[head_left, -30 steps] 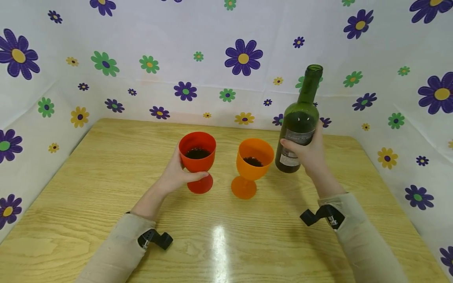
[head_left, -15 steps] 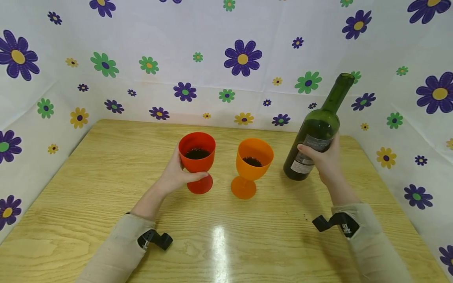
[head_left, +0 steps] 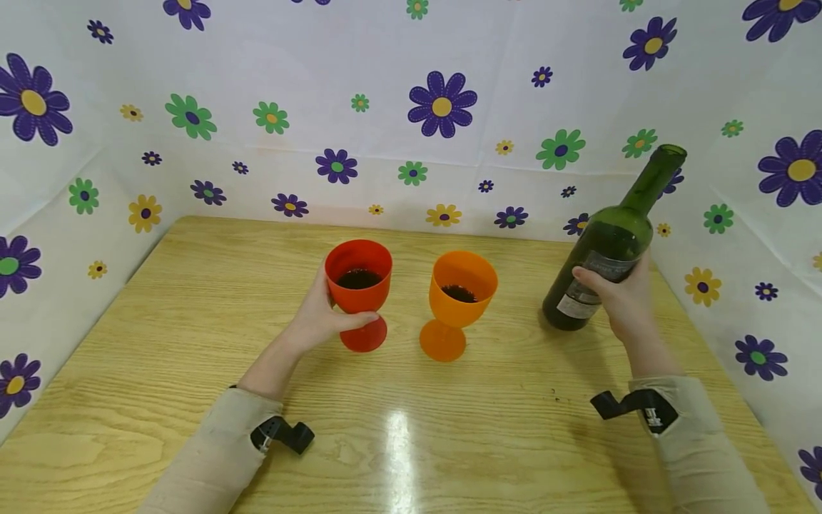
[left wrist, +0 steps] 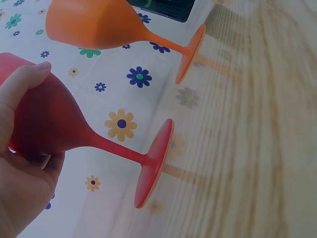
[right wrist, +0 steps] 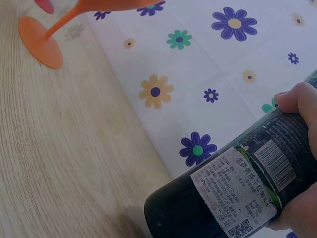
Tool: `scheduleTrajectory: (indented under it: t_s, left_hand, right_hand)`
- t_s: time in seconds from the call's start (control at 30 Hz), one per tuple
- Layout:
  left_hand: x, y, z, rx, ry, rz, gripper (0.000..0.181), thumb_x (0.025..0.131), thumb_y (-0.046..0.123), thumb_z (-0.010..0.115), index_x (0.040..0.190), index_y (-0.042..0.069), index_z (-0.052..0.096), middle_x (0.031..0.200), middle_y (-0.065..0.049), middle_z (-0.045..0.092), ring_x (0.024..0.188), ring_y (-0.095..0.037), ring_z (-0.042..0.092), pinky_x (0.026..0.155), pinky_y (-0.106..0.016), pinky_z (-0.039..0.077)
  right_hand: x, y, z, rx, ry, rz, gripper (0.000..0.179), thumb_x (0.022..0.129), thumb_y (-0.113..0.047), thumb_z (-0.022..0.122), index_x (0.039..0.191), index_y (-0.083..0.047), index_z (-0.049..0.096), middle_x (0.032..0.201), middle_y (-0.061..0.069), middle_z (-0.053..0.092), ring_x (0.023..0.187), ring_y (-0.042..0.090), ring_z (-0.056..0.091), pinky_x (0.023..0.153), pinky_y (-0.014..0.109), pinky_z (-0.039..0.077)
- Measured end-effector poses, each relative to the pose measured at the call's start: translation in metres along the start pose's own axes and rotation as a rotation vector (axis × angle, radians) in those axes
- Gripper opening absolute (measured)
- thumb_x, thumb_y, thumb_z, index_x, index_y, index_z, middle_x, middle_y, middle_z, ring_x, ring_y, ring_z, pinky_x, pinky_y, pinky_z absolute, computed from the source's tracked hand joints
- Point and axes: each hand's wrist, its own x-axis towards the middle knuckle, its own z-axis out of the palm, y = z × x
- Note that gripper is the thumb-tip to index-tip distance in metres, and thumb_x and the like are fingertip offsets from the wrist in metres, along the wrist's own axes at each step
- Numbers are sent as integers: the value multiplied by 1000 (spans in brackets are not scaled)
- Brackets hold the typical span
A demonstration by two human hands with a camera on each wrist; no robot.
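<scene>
A red goblet [head_left: 358,300] with dark liquid inside stands upright on the table, left of centre. My left hand [head_left: 321,314] grips its bowl from the left; in the left wrist view the thumb [left wrist: 29,79] lies across the red bowl. Just right of it stands an orange goblet [head_left: 459,285], also holding dark liquid, untouched. On the right, my right hand [head_left: 619,296] grips a green glass wine bottle [head_left: 597,264] round its label. The bottle leans, neck toward the upper right, and has no cap on its mouth. Dark liquid fills its lower part.
The wooden table [head_left: 193,300] ends at a white flowered cloth [head_left: 385,57] that rises behind and along both sides. Small dark specks [head_left: 555,395] lie on the wood in front of the bottle.
My right hand has carried the bottle rightward, away from the orange goblet, and its neck has tipped from near upright toward the right. The left hand and both goblets have stayed put.
</scene>
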Motion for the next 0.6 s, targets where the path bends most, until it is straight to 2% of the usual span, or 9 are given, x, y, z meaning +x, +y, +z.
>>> scheduleTrajectory:
  t_s: [0.17, 0.37, 0.6]
  left_hand:
    - [0, 0, 0, 2, 2, -4, 82, 67, -6, 74, 133, 6, 26, 127, -15, 43, 115, -37, 41, 97, -46, 35]
    - [0, 0, 1, -16, 9, 18, 84, 66, -9, 74, 133, 5, 26, 127, -16, 44, 115, -42, 39, 97, -50, 34]
    - [-1, 0, 0, -6, 12, 2, 83, 66, -7, 74, 133, 6, 26, 127, -15, 44, 116, -42, 39, 97, -46, 35]
  right_hand:
    - [3, 6, -12, 17, 8, 5, 83, 71, 11, 69, 135, -25, 29, 118, -1, 46, 102, 12, 47, 79, 19, 41]
    - [6, 10, -22, -47, 10, 38, 89, 73, 4, 71, 138, -31, 22, 122, -3, 41, 106, 12, 43, 78, 15, 40]
    - [10, 14, -31, -52, 16, 40, 88, 73, 4, 71, 137, -32, 22, 126, -2, 40, 111, 13, 40, 83, 16, 40]
